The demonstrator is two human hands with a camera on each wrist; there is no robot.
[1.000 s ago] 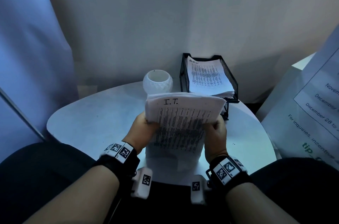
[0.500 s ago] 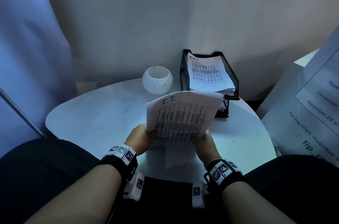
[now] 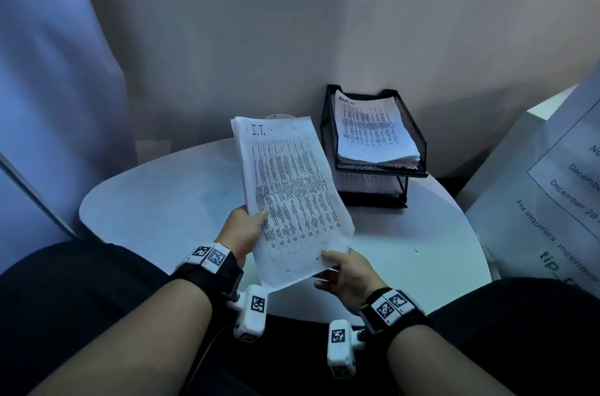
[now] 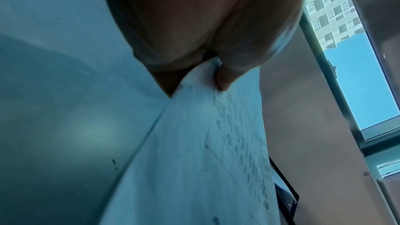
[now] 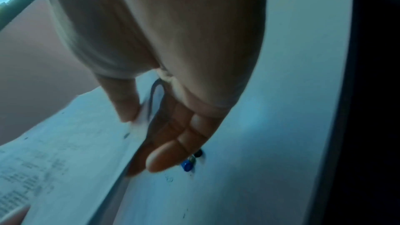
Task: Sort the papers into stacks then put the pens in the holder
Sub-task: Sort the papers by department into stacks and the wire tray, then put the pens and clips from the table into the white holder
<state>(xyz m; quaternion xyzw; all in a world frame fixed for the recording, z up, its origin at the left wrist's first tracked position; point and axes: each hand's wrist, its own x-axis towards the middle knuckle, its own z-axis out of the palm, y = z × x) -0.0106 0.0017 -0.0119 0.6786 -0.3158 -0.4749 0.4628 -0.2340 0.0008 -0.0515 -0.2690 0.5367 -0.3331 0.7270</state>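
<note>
Change: since the earlier frame the paper stack marked "I.T." (image 3: 289,191) has turned from bent and facing the person to flat and slanted, with its top edge now covering the white holder (image 3: 276,116); both hands sit lower and further apart.
Left hand: the left hand (image 3: 242,231) grips the left long edge of the stack, thumb on the printed face, the other fingers behind the sheets.
Right hand: the right hand (image 3: 345,272) pinches the near right corner, thumb on top and fingers (image 5: 171,158) stretched under the sheets.
Stack in hands: one stack, white sheets printed with dense columns in a table, "I.T." written by hand at the top; it is held in the air above the round white bench (image 3: 156,200).
Tray: one black mesh tray (image 3: 412,132) with two levels stands at the far right of the bench, just beside the held stack.
Stacks in tray: one stack marked "ADMIN" (image 3: 370,132) lies in the upper level; more papers (image 3: 367,183) lie in the lower level, the marking not readable.
Pens: in the right wrist view some small round ends (image 5: 190,162), one blue and one black, show beside the fingertips; I cannot tell what they are.
Poster: one large printed sheet (image 3: 552,187) leans at the right.
</note>
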